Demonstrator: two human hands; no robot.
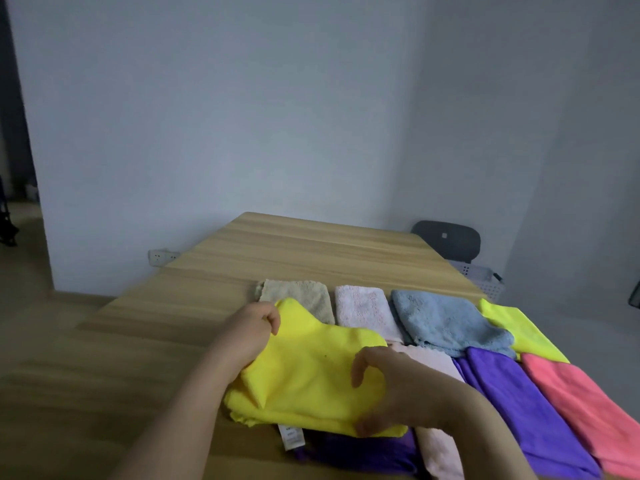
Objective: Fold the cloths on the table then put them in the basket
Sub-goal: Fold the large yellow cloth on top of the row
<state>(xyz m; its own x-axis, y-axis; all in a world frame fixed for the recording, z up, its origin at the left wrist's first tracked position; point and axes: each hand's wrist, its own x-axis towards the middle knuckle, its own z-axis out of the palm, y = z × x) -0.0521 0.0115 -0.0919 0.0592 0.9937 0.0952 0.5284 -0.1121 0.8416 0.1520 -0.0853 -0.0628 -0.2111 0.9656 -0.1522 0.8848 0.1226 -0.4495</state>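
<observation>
While the person holds the yellow cloth (311,372) with both hands, the job looks like it is near its start. The left hand (258,327) pinches the far corner of the yellow cloth. The right hand (388,389) grips its near right edge, with the thumb on top and the fingers tucked under. The two hands are apart, one at each end. The yellow cloth lies at the near side of the counter (277,251). It seems to be part way through a fold, since a doubled layer shows at its near left edge.

Many more cloths lie on the counter. In the back row are a beige cloth (294,296), a fluffy pink cloth (363,306), a blue cloth (446,323) and a lime cloth (519,330). Nearer are a purple cloth (519,403) and a coral cloth (581,410), side by side. A pale pink cloth (436,445) and a dark purple cloth (363,452) peek out from under the yellow one. It is hard to tell if any of these are folded.

The basket (485,282) sits off the far right corner of the counter, by a dark chair (446,240). Its inside is hidden, so no one can say if a cloth is in it. Most likely, nearly all the folding and all the putting away are left to do.
</observation>
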